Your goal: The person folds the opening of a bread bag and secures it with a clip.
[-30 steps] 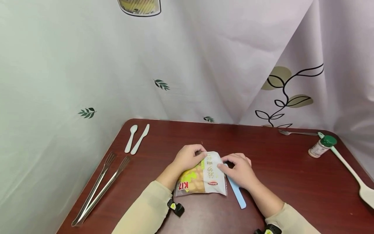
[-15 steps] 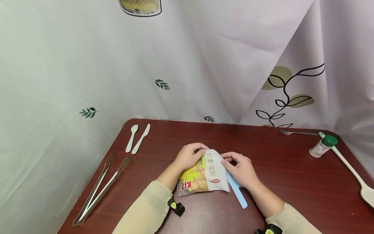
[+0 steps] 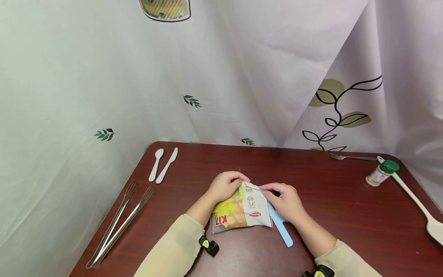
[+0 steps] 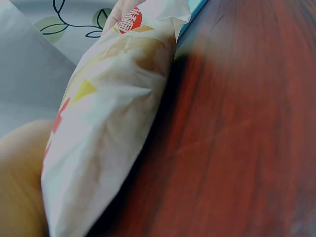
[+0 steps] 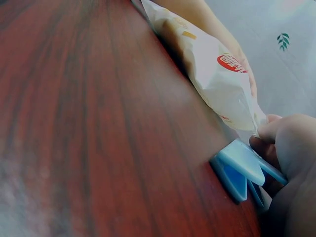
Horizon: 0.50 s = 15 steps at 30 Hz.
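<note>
So there's a dark red table (image 3: 304,167) here, with metal tongs (image 3: 131,216) lying toward the person's left. The white-and-yellow snack packet (image 3: 238,211) is around mid-table. The left hand (image 3: 224,187) grips it by the far edge, the right hand (image 3: 285,201) pinches its far right corner. Blue clip (image 3: 282,227) pokes out from under that one, can't tell if it's gripped too tbh.

In the head view, the left hand (image 3: 223,187) covers a corner of the packet (image 3: 238,211), and the right hand (image 3: 285,202) hides the upper end of the clip (image 3: 282,229). A jar (image 3: 382,173), its label (image 3: 376,177) too small to read, masks part of a spatula (image 3: 415,200) cut off at right.
</note>
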{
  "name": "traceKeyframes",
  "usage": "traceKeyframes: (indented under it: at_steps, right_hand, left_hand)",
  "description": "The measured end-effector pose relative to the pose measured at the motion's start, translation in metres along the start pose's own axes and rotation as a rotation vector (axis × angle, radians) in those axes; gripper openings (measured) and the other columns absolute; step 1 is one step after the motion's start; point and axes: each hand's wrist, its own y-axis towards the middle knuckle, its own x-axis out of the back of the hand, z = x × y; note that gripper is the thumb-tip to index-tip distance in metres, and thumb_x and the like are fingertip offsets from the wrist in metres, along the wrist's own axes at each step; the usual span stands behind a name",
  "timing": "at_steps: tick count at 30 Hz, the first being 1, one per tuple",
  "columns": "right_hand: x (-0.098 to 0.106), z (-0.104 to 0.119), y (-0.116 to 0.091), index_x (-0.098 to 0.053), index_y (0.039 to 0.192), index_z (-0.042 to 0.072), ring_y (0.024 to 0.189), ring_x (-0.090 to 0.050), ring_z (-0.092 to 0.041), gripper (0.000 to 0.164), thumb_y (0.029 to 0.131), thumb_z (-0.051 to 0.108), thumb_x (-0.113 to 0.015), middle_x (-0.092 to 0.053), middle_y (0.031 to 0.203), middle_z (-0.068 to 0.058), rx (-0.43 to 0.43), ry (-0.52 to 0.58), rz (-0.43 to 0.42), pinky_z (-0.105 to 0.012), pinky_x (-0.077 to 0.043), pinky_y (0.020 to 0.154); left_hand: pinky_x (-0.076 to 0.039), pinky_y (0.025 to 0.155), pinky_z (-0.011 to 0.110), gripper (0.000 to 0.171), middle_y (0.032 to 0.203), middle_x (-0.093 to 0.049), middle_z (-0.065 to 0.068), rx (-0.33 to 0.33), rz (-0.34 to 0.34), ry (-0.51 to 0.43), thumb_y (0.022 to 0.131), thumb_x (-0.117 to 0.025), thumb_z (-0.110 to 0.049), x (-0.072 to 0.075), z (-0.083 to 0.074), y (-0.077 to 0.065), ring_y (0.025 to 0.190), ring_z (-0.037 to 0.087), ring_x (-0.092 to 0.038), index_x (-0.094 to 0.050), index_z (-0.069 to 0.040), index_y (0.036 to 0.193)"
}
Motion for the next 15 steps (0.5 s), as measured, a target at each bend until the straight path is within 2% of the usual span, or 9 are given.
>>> traceKeyframes:
  at_steps: [7,12,15]
  right_hand:
    - [0.0004,-0.0019,0.0003,-0.087,0.102,0.019,0.090,-0.069,-0.014,0.025,0.088,-0.001,-0.081,-0.079,0.095,0.012,0.058,0.032,0.008,-0.028,-0.051,0.076]
    - [0.0023,-0.0026,0.0014,-0.087,0.102,0.018,0.091,-0.069,-0.011,0.018,0.090,0.005,-0.081,-0.080,0.095,0.009,0.101,0.054,0.022,-0.024,-0.050,0.077]
    - [0.0031,-0.0031,0.0017,-0.087,0.101,0.016,0.092,-0.070,-0.011,0.014,0.093,0.008,-0.079,-0.080,0.094,0.005,0.120,0.082,0.033,-0.022,-0.050,0.079]
  left_hand:
    - [-0.052,0.084,0.034,0.020,0.102,-0.073,-0.014,0.038,-0.003,-0.010,0.098,-0.070,-0.025,-0.0016,-0.0012,-0.0003,0.091,0.011,-0.065,-0.082,-0.026,0.113]
    - [-0.052,0.086,0.035,0.020,0.099,-0.072,-0.014,0.064,-0.005,-0.006,0.100,-0.071,-0.039,-0.0008,-0.0039,-0.0001,0.091,0.010,-0.064,-0.080,-0.025,0.111]
    - [-0.053,0.083,0.034,0.019,0.093,-0.071,-0.013,0.078,0.014,-0.001,0.098,-0.074,-0.041,-0.0006,-0.0052,0.0006,0.087,0.009,-0.064,-0.080,-0.025,0.105]
